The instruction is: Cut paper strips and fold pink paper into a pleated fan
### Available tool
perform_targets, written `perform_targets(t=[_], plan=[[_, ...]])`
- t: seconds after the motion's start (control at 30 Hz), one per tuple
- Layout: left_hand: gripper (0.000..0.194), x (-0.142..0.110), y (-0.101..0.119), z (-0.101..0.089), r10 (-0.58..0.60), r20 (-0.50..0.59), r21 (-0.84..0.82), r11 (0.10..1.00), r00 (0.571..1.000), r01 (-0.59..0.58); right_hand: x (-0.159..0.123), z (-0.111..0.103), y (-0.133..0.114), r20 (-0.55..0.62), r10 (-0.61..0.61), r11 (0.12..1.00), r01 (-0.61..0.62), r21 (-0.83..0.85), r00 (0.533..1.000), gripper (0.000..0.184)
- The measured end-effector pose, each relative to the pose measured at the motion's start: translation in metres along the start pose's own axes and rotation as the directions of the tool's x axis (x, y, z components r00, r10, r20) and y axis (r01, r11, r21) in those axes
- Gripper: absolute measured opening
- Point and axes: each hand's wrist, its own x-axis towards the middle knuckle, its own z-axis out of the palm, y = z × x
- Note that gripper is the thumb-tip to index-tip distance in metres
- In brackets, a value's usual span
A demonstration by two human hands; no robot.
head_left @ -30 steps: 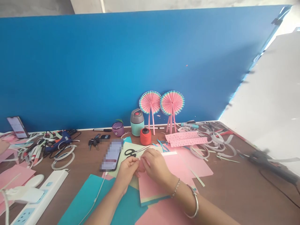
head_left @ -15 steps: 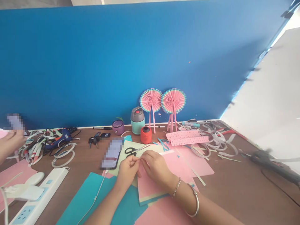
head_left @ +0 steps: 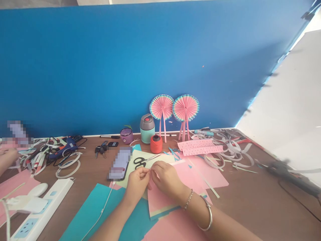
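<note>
Pink paper (head_left: 158, 200) sits right under my fingers, a layered bit with pale yellow and teal bands showing along its near edge. My right hand (head_left: 166, 176) blocks a good chunk of it, so don't ask me about the middle. Left hand (head_left: 136, 183) is closed in a pinch, right one's curled closed too, and the fingertips meet over the paper's left side. Honestly can't make out what, if anything, is between them, it's too small and my own knuckles are in the way.

The scissors (head_left: 140, 162) lie just beyond my hands, on a pale sheet (head_left: 164, 158) that's partly covered. A teal sheet (head_left: 90, 207) pokes out under my left forearm and runs off the bottom. The phone (head_left: 120, 164) has its screen blurred into blocks. Power strip (head_left: 46, 209) gets cut off lower left, the glue gun (head_left: 293, 177) is smeary near the right edge, and someone else's hand (head_left: 8, 157) is chopped off at far left, with blur around it.
</note>
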Motion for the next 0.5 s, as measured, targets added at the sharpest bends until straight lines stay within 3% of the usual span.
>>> perform_targets(t=[0.5], plan=[[0.021,-0.0013,0.0017,0.0008,0.004,-0.014,-0.006,1.000,1.000,-0.005,-0.0004,-0.0018,0.0030,0.063,-0.001,1.000,0.000,0.014,0.998,0.019]])
